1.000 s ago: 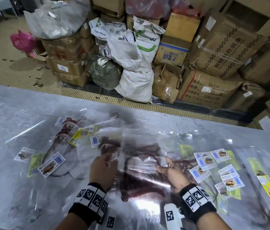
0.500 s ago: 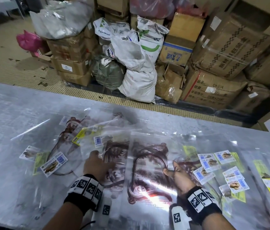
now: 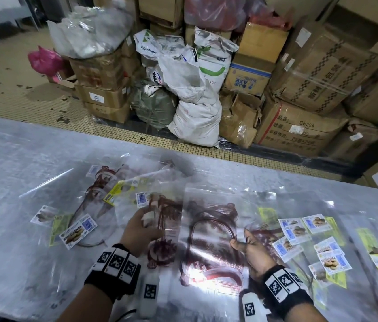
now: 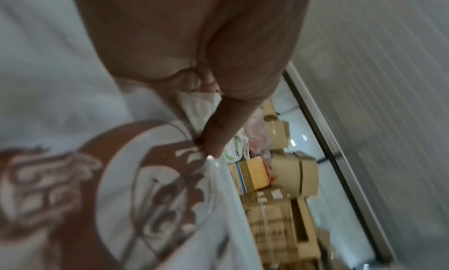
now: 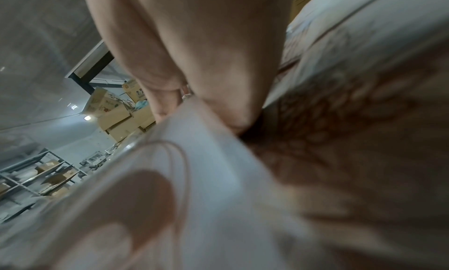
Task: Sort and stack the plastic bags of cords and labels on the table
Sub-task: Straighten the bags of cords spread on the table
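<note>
Fingers (image 3: 236,244) of right hand (image 3: 255,254) pinch centre bag (image 3: 209,228); left hand (image 3: 140,233) pinches neighbouring bag (image 3: 169,212).

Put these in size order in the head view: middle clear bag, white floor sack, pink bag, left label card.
Largest to smallest:
1. clear bag
2. white sack
3. pink bag and label card: they look about alike, and the pink bag is far off, so I won't rank them.

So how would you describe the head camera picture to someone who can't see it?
On a plastic-covered table, a person's right hand pinches the right edge of a clear brown-printed bag while the left hand pinches the neighbouring bag. Barcode labels lie scattered to both sides; cardboard boxes and sacks are piled behind.
</note>
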`<state>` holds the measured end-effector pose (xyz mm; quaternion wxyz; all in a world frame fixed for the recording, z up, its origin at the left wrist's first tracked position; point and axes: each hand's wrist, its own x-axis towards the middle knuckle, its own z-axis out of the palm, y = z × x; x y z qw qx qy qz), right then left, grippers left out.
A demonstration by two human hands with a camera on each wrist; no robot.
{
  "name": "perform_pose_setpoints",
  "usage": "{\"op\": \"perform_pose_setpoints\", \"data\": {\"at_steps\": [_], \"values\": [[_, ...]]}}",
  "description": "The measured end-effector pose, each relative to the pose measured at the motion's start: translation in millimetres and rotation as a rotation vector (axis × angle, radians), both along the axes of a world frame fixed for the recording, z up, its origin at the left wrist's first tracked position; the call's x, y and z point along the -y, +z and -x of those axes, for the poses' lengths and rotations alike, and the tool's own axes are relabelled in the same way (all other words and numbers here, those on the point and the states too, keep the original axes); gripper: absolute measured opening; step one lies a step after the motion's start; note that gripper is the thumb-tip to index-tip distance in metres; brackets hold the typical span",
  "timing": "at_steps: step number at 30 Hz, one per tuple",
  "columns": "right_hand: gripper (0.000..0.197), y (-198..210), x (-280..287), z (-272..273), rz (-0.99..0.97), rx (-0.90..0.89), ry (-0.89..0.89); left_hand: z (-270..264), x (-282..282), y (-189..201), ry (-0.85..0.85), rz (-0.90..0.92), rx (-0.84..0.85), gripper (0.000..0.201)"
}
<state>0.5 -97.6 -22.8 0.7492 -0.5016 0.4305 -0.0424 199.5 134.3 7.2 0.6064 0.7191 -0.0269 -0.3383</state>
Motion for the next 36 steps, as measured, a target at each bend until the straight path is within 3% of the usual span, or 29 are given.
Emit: {"op": "perform_pose_setpoints", "data": {"at_steps": [2, 5, 8, 10, 14, 18, 22, 26, 33, 36], "values": [[0.080, 2, -1, -1, 0.015, 0.001, -0.028, -2, -1, -4, 0.076, 0.095, -0.121, 0.054], [0.076, 7, -3, -1, 0.013, 0.003, -0.036, 1, -2, -1, 0.040, 0.023, -0.097, 0.040], [0.079, 2, -1, -2, -0.018, -0.013, -0.043, 2, 0, 2, -0.085, -0.009, 0.004, 0.055], [0.081, 3, -2, -2, -0.032, -0.007, -0.053, 1, 0, 6, -0.059, 0.079, -0.024, 0.063], [0.094, 8, -4, -2, -0.043, -0.003, 0.000, 8, 2, 9, -0.059, 0.281, -0.227, 0.055], [0.096, 4, -1, 1, -0.036, -0.020, 0.034, 14, 4, 3, -0.245, 0.027, 0.068, 0.073], [0.069, 17, -1, 1, -0.013, -0.040, 0.064, 6, -2, 18, -0.238, 0.027, 0.188, 0.076], [0.049, 15, 2, 1, 0.055, -0.085, 0.105, 0, -12, 60, -0.287, -0.103, 0.522, 0.074], [0.042, -1, 6, -5, 0.028, -0.108, 0.070, 5, -13, 134, -0.294, 0.131, 0.645, 0.073], [0.052, 9, 4, -7, 0.047, -0.073, 0.080, 8, -15, 154, -0.252, 0.188, 0.666, 0.074]]}}
